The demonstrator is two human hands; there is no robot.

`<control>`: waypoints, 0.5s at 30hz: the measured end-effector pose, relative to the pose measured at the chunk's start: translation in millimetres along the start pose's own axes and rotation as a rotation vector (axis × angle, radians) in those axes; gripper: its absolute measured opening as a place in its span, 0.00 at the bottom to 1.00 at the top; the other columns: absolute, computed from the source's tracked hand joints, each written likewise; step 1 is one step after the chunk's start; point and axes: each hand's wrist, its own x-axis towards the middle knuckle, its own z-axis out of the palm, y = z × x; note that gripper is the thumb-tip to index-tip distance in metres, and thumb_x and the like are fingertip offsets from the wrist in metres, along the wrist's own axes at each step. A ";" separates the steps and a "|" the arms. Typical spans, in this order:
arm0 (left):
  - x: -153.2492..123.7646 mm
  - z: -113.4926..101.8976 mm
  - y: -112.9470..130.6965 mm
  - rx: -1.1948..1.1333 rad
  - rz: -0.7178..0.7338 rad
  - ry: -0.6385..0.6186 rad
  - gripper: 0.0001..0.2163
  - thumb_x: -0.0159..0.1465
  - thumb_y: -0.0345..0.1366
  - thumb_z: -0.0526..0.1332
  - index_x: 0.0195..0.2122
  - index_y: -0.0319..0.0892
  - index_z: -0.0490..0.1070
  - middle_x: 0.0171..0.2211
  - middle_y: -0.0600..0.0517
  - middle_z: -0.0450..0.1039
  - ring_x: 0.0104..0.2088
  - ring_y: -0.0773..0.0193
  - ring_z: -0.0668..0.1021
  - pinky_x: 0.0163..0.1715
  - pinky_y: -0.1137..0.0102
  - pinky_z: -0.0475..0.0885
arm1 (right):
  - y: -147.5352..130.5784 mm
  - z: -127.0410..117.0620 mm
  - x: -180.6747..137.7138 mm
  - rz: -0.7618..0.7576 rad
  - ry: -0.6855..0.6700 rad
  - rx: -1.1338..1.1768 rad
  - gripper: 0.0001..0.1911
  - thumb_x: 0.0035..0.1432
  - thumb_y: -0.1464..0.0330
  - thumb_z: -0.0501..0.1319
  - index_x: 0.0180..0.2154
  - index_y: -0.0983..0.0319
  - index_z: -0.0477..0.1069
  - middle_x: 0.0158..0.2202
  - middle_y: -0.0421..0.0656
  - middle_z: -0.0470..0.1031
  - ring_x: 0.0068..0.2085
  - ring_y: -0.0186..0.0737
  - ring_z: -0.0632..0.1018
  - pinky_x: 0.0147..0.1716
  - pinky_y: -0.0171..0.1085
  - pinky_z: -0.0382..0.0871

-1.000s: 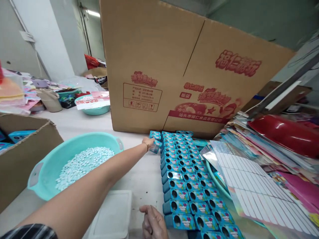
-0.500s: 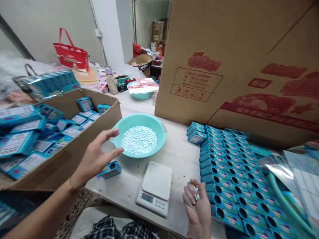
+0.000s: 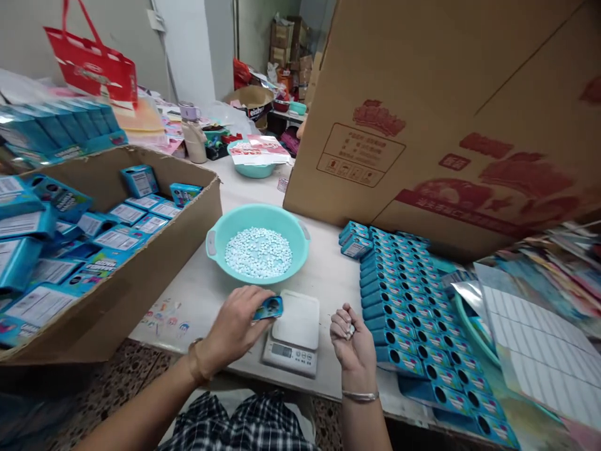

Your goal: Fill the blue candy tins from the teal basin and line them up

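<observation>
My left hand point(image 3: 241, 319) grips a small blue box point(image 3: 271, 307) by its sides, at the left edge of the white kitchen scale point(image 3: 295, 322). The box's end with a dark round opening faces right; whether it touches the scale I cannot tell. Curled fingers of my right hand point(image 3: 352, 341) hold a few small pale candies point(image 3: 350, 329), to the right of the scale. Behind the scale stands a turquoise basin point(image 3: 256, 210) holding many pale blue and white candies point(image 3: 258, 252).
Rows of blue boxes point(image 3: 399, 307) with round openings stand on the right, beside a large carton point(image 3: 366, 81). At left, an open carton point(image 3: 154, 275) holds many jumbled blue boxes. A sheet of paper point(image 3: 539, 338) overhangs another basin point(image 3: 474, 322) at far right.
My left hand has come down and right from beside the basin and taken hold of the blue box that lay on the table, lifting it to the scale. My right hand stays closed on the candies.
</observation>
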 end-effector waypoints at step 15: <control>-4.3 -1.5 -1.0 -0.242 -0.100 0.494 0.38 0.55 0.39 0.70 0.65 0.49 0.54 0.58 0.46 0.65 0.57 0.50 0.71 0.58 0.53 0.68 | -32.4 -18.0 -6.9 -0.183 0.466 0.152 0.09 0.62 0.72 0.53 0.34 0.63 0.72 0.30 0.39 0.76 0.33 0.33 0.78 0.36 0.38 0.78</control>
